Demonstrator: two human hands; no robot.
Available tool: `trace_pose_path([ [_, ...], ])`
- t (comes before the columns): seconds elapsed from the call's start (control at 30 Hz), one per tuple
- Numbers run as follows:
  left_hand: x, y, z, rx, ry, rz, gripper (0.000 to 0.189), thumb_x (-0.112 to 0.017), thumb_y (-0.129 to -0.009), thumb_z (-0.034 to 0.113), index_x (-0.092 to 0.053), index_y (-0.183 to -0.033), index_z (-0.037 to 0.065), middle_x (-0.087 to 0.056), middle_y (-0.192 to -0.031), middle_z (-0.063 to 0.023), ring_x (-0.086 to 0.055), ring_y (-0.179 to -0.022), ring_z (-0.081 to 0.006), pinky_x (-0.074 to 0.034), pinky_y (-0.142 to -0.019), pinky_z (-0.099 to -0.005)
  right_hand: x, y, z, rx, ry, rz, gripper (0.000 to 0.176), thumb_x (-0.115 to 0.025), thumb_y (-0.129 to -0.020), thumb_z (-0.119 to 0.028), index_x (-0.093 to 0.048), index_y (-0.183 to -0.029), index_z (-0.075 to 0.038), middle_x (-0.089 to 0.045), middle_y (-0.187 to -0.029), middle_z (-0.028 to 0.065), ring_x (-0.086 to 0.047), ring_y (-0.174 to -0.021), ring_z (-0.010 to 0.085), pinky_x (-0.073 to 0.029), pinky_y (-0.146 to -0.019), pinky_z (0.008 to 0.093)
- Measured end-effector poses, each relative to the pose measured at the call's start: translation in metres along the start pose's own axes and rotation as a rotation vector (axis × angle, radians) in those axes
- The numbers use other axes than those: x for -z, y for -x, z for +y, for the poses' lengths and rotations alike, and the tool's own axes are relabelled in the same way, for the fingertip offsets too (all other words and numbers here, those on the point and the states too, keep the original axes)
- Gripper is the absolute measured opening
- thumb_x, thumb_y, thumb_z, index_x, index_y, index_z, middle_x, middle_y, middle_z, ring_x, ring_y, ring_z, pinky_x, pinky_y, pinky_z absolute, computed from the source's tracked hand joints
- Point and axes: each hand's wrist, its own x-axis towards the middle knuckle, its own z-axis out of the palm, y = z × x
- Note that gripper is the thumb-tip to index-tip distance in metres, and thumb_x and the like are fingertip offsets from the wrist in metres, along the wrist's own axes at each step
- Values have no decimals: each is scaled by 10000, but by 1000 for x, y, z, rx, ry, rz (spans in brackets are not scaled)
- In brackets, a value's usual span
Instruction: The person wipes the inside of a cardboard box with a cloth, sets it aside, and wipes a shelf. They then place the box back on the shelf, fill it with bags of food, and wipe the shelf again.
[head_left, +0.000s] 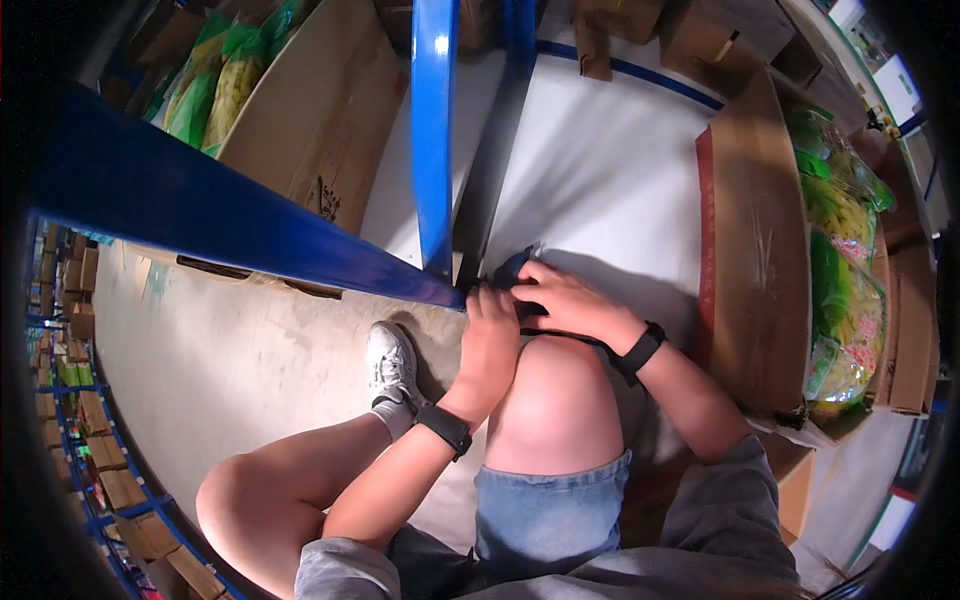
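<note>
My left hand is closed, its fingers curled down near the end of the blue shelf beam, where it meets the blue upright. Right beside it, my right hand bends its fingers inward in a closed grip. A small dark blue thing shows just beyond the fingertips. What the fingers hold is hidden by the hands and too dark to name. Both hands are close together above my raised knee, and each wrist wears a black band.
An open carton with bagged green-and-yellow goods stands on the right. Another carton with similar bags sits behind the beam. Brown boxes are at the back. Stocked shelves line the far left. My shoe rests on the floor.
</note>
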Motion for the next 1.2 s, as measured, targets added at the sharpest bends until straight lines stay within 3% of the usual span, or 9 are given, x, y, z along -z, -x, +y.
trace_pose_path([
  [0.33,-25,-22,-17,-27,158,94,347,-454,-674,-47,-436,-1020,-72,-452,-1089,-252,-406,-1095,-334,-377,-887,-324,-2,-7,10,-183,-35,132,279,-599,-637,-89,-551,-905,-28,-478,-916,122,-485,-887,294,-409,-770,351],
  [0.43,-31,-49,-17,-125,193,278,308,-431,-713,-32,-446,-1021,-46,-514,-972,-219,-530,-872,-330,-451,-756,-353,3,-6,28,-278,79,239,311,-609,-643,-110,-547,-939,-38,-480,-988,152,-482,-906,321,-403,-796,365],
  [0.53,-38,-60,-9,-95,143,364,244,-444,-722,-13,-464,-964,-32,-530,-901,-205,-542,-845,-313,-469,-718,-353,8,-8,36,-245,21,270,291,-605,-627,-78,-558,-905,-6,-502,-938,149,-487,-897,318,-407,-789,352],
  [0.63,-28,-51,3,-2,-77,-6,235,-480,-714,60,-485,-926,-42,-519,-1011,-225,-463,-1047,-302,-410,-853,-268,8,-2,36,-160,45,224,291,-603,-615,-64,-565,-897,-5,-504,-928,137,-492,-891,306,-410,-784,346],
  [0.67,-35,-43,5,-75,-240,163,219,-480,-706,28,-469,-911,-49,-541,-838,-175,-539,-849,-272,-469,-714,-319,11,0,38,-147,-13,120,302,-602,-609,-66,-562,-901,0,-498,-940,124,-493,-894,289,-407,-788,341],
  [0.8,-39,-18,9,14,-281,94,249,-497,-684,40,-474,-908,-66,-546,-876,-198,-535,-871,-290,-405,-838,-310,16,8,21,-98,3,3,294,-595,-614,-74,-563,-896,3,-504,-913,111,-495,-892,270,-403,-790,331],
  [0.9,-26,-12,0,-106,-223,-51,269,-493,-680,33,-467,-916,-94,-534,-913,-229,-527,-885,-326,-368,-886,-325,18,5,15,-114,8,-57,284,-594,-618,-78,-564,-889,2,-511,-899,109,-497,-892,267,-404,-788,331],
  [1.1,-31,-10,2,-75,-208,213,213,-492,-695,8,-479,-894,-67,-493,-1019,-278,-488,-998,-338,-372,-899,-316,13,4,10,-170,30,39,272,-605,-620,-86,-571,-881,-16,-519,-904,112,-510,-869,280,-413,-770,340],
  [1.2,-22,-30,-6,-6,23,15,268,-508,-668,-5,-468,-927,-63,-456,-1057,-291,-424,-1068,-342,-357,-906,-311,11,0,14,-202,72,143,272,-612,-620,-96,-576,-882,-32,-523,-899,118,-516,-853,298,-423,-754,352],
])
